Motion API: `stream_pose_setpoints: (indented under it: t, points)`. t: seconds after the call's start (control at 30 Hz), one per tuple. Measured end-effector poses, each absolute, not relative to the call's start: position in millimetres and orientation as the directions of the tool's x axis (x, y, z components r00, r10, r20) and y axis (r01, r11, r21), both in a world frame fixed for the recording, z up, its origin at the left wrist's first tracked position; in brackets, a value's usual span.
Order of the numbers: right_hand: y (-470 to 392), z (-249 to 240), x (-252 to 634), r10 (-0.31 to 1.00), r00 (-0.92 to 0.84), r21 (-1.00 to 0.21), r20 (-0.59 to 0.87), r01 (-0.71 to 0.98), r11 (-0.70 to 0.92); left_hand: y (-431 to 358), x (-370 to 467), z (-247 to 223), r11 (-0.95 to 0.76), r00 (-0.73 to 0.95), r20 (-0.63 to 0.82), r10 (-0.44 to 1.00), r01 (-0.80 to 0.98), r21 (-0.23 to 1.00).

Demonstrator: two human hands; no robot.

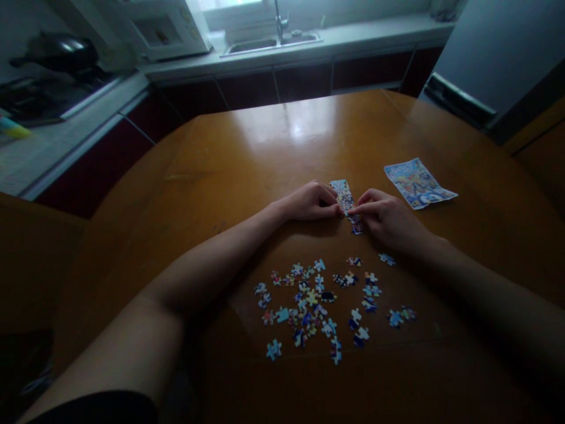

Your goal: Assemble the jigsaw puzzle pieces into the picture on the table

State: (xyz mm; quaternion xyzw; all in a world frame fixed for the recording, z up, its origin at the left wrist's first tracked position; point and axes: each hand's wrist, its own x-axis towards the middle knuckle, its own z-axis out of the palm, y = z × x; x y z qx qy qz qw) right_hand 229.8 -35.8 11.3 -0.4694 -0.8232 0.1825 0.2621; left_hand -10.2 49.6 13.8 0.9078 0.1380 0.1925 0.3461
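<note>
two hands meet over the strip of joined puzzle pieces (342, 191), which lies on the wooden table (212, 159) beyond the loose pieces (312, 297). the left hand (314, 201) rests at the strip's left edge, thumb and fingers bent and nearly together at the tips; i cannot tell from here whether a piece sits between them. the right hand (388, 218) comes in from the other side, index finger reaching onto the lower part of the strip, the rest curled in. whether it pinches something or only presses, i cannot make out either.

i judge this to be close work at a join near the strip's lower end. to do it well, i would let the left fingers brace the edge lightly, so the narrow strip doesn't skid or bow, and push straight down with the right fingertip rather than sideways. a knob that resists calls for a check of its shape and print, not more force. the picture sheet (417, 184) lies past the right hand, handy for that check. i would also lift both wrists clear afterwards, since a dragged sleeve or palm could pull the seam apart.
</note>
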Motion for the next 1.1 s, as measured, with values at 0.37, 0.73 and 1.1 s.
stream_pose_setpoints:
  t: [0.37,0.73,1.1]
  points:
    - [-37,14,227,0.865,-0.356,-0.572,0.352,0.650,0.500,49,-10,14,-0.687,0.807,0.313,0.501,0.151,0.711]
    - [-135,42,159,0.453,-0.762,-0.438,0.462,0.247,0.864,53,-7,8,-0.680,0.780,0.332,0.531,0.159,0.716]
    - [-150,36,142,0.277,-0.950,-0.418,0.144,0.195,0.887,53,-5,6,-0.684,0.768,0.344,0.540,0.163,0.711]
